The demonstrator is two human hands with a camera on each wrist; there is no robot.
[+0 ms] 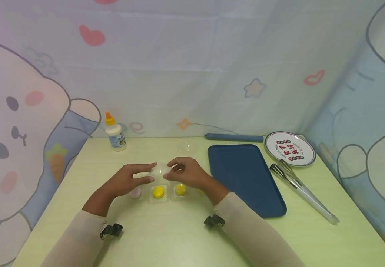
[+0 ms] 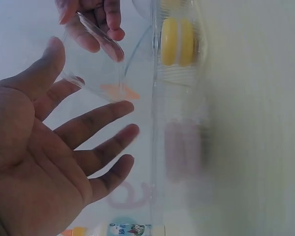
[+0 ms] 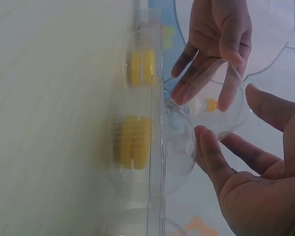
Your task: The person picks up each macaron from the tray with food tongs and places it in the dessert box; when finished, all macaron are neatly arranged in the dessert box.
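Both hands hold a clear dome lid tilted above a row of small clear containers. My left hand pinches its left side between thumb and fingers, the other fingers spread. On the opposite side my right hand grips the rim with thumb and fingertips. Below the lid, a yellow macaron sits in an uncovered clear base. To its right another yellow macaron lies under a clear dome. A pale pink macaron is on the left, partly behind the left hand.
Another clear dome lid lies farther back. A glue bottle stands at the back left. Rightward are a dark blue tray, a blue bar, a printed plate and metal tongs.
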